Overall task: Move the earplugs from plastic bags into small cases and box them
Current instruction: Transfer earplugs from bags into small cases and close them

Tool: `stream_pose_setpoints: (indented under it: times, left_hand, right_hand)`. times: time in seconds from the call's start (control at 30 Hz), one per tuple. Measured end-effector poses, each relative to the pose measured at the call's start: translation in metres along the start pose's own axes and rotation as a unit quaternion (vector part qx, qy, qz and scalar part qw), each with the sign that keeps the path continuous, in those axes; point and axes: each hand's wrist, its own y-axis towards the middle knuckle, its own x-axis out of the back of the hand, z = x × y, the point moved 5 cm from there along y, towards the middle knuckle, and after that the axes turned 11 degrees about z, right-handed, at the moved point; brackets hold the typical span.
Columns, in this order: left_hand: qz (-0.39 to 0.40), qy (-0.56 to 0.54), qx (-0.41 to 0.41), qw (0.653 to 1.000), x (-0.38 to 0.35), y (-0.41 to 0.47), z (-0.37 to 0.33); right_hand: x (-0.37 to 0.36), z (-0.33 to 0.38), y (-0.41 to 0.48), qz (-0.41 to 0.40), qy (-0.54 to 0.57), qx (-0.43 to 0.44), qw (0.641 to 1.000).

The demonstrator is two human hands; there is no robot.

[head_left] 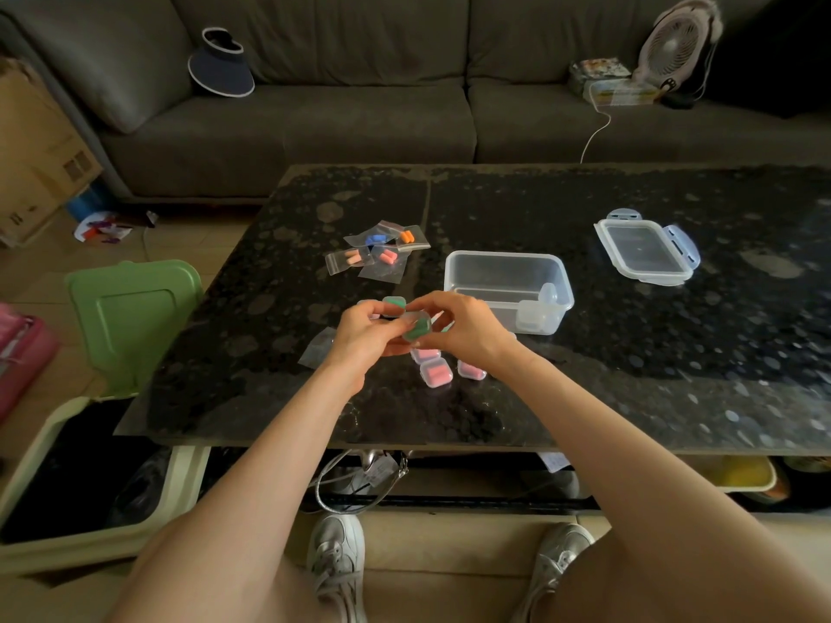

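Fingers (pixel 375 313) of left hand (pixel 359 332) and right hand (pixel 463 328) together pinch a small clear case (pixel 417 328) of green earplugs above the counter (pixel 584 388). Just below lie closed cases (pixel 434 373) with pink earplugs; behind, an open box (pixel 508 267) holding clear cases, bagged earplugs (pixel 377 251) to its left, its lid (pixel 643 249) well apart.

Left hand (pixel 359 337) and right hand (pixel 465 328) grip one small clear plastic case of green earplugs (pixel 418 328).
Small clear cases of pink earplugs (pixel 434 373) lie just below on the black speckled table (pixel 584 397); clear zip bags of earplugs (pixel 382 251) beyond; clear rectangular plastic box (pixel 503 263) right.
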Motion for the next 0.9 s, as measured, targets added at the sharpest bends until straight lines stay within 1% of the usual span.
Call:
stream_pose_setpoints:
  times: [0.17, 0.2, 0.23, 0.27, 0.3, 0.33, 0.37, 0.4, 0.43, 0.5, 0.57, 0.63, 0.73, 0.8, 0.9]
  left_hand:
    - [-0.004, 0.018, -0.002, 1.000, 0.003, 0.000, 0.000]
    - [-0.009, 0.038, -0.006, 0.999, 0.005, 0.000, 0.001]
    - [-0.029, 0.080, -0.016, 0.996, 0.011, 0.000, 0.001]
    - [-0.065, 0.147, -0.030, 0.987, 0.018, 0.001, 0.001]
    - [-0.111, 0.227, -0.043, 0.967, 0.027, 0.000, 0.001]
    - [-0.154, 0.303, -0.047, 0.939, 0.035, 0.000, 0.000]
    - [-0.182, 0.363, -0.044, 0.913, 0.042, 0.000, 0.002]
    - [-0.189, 0.408, -0.027, 0.893, 0.047, 0.002, 0.006]
    - [-0.173, 0.447, 0.007, 0.878, 0.049, 0.006, 0.012]
    - [-0.116, 0.510, 0.085, 0.848, 0.047, 0.011, 0.028]
    - [-0.091, 0.542, 0.111, 0.828, 0.043, 0.012, 0.037]
    - [-0.095, 0.555, 0.094, 0.821, 0.040, 0.012, 0.038]
    - [-0.127, 0.537, 0.054, 0.832, 0.044, 0.006, 0.029]
    - [-0.150, 0.519, 0.036, 0.841, 0.057, 0.000, 0.016]
    - [-0.172, 0.500, 0.050, 0.848, 0.093, -0.005, -0.007]
  right_hand:
    - [-0.003, 0.002, 0.003, -0.017, -0.036, 0.004, 0.999]
    - [-0.004, 0.001, 0.005, -0.026, -0.049, -0.004, 0.998]
    - [-0.005, 0.000, 0.006, -0.034, -0.067, -0.017, 0.997]
    - [-0.007, -0.001, 0.008, -0.038, -0.088, -0.032, 0.995]
    - [-0.011, -0.002, 0.010, -0.038, -0.109, -0.043, 0.992]
    - [-0.015, -0.002, 0.012, -0.033, -0.129, -0.048, 0.990]
    - [-0.020, -0.002, 0.014, -0.025, -0.148, -0.048, 0.988]
    - [-0.025, -0.001, 0.015, -0.017, -0.165, -0.044, 0.985]
    - [-0.029, 0.001, 0.016, -0.010, -0.181, -0.040, 0.983]
    - [-0.037, 0.004, 0.018, -0.003, -0.200, -0.028, 0.979]
    - [-0.041, 0.007, 0.018, -0.004, -0.208, -0.018, 0.978]
    - [-0.045, 0.008, 0.018, 0.003, -0.219, -0.008, 0.976]
    - [-0.050, 0.010, 0.018, 0.019, -0.230, -0.001, 0.973]
    - [-0.051, 0.014, 0.020, 0.011, -0.208, 0.002, 0.978]
    - [-0.052, 0.026, 0.026, -0.012, -0.147, 0.019, 0.989]
